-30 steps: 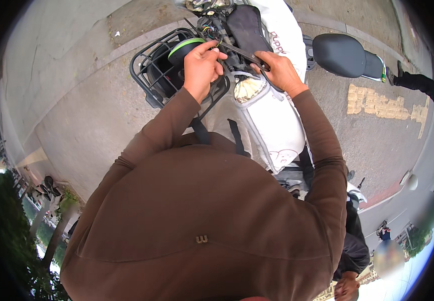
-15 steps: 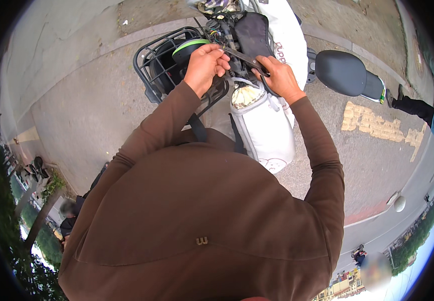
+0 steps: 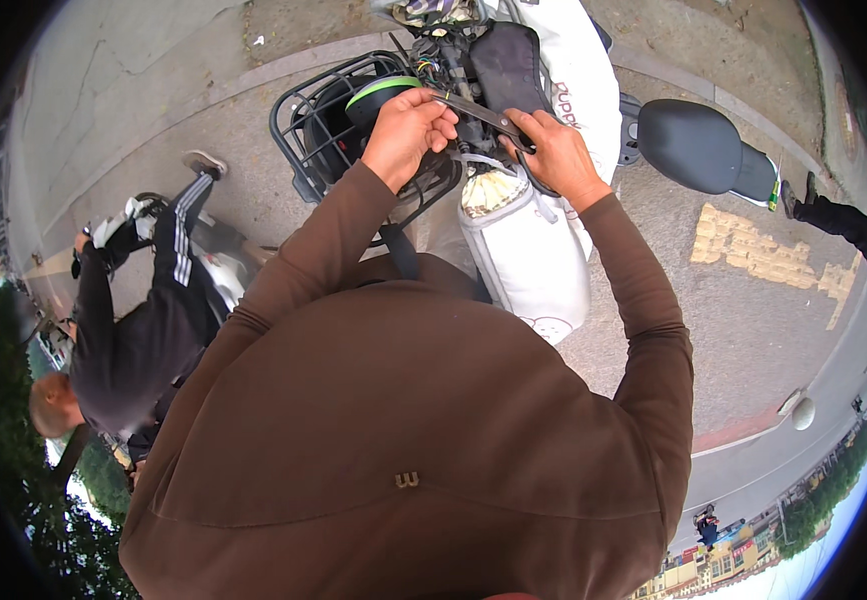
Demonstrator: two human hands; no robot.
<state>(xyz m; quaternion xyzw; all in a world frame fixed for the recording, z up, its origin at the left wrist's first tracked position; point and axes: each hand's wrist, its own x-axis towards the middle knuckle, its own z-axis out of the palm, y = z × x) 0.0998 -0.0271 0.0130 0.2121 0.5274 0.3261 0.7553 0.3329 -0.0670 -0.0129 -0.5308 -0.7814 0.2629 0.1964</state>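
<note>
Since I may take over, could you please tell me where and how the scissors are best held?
Probably by the handles, coming from the right: the blades point away to the left, toward the left hand, and the right hand holds the handle end.

Both forearms (image 3: 328, 240) reach toward upper centre; left hand (image 3: 408, 135) pinches thumb to forefinger, right hand (image 3: 561, 160) grips with curled fingers.

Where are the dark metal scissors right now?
In the head view's upper middle, the dark metal scissors are in the bare right hand, blades pointing left toward the bare left hand, just below the dark padded panel.
</note>
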